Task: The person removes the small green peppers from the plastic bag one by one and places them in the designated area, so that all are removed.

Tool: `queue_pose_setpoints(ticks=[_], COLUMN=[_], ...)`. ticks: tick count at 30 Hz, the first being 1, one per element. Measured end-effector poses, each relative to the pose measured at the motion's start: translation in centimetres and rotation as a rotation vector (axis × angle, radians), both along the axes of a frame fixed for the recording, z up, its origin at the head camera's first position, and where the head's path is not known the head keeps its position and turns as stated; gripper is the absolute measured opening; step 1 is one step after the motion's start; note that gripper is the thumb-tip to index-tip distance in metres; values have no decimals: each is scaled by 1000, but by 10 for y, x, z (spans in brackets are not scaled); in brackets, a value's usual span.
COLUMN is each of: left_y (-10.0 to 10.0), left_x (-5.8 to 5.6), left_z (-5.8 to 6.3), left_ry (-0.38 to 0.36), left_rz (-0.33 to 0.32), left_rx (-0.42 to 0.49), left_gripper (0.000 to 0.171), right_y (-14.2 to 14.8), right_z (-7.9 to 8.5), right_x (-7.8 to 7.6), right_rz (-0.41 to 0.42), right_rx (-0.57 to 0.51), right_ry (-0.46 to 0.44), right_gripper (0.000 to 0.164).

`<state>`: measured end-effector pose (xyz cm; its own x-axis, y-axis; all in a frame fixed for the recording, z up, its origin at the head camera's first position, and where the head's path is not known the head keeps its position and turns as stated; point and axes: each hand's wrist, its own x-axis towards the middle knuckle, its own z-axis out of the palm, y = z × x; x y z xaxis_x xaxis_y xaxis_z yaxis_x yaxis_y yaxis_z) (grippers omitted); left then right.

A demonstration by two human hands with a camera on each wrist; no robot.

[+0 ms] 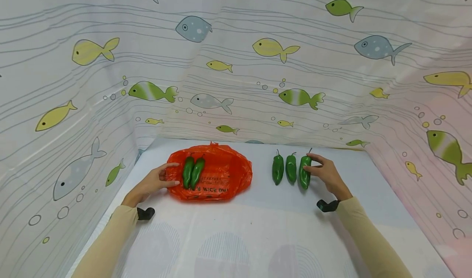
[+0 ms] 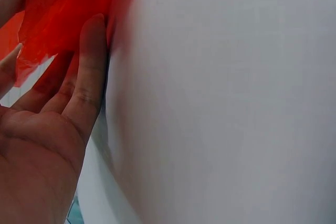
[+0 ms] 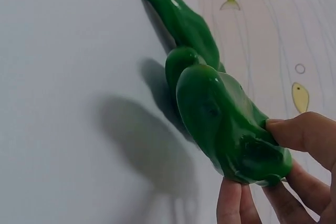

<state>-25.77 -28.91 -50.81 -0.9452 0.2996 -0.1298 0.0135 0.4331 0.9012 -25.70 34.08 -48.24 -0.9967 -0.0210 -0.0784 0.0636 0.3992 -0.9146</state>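
My right hand pinches a green pepper between thumb and fingertips. In the right wrist view, this pepper is tilted and its shadow falls on the table beside it. Two more green peppers lie side by side just left of it. My left hand rests at the left edge of a red plastic bag, its fingers fairly straight against the thin plastic. Two green peppers lie together on the left part of the bag, close to that hand.
A white table with pale printed shapes spreads out in front. Behind and at both sides stands a fish-patterned sheet. A dark wrist camera sits on each wrist, the left one and the right one.
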Motion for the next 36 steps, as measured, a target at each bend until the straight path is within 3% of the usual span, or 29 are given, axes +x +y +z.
queue_pose_setpoints(ticks=[11, 36], left_y=[-1, 0], left_x=[1, 1], left_z=[-1, 1], left_ry=[-8, -13], left_rz=[5, 2], left_rx=[-10, 16], left_gripper=[82, 81], right_y=[8, 10], right_z=[-17, -23], right_x=[-18, -38], right_rz=[-13, -20], right_rx=[25, 64], right_ry=[-23, -65], right_gripper=[72, 69])
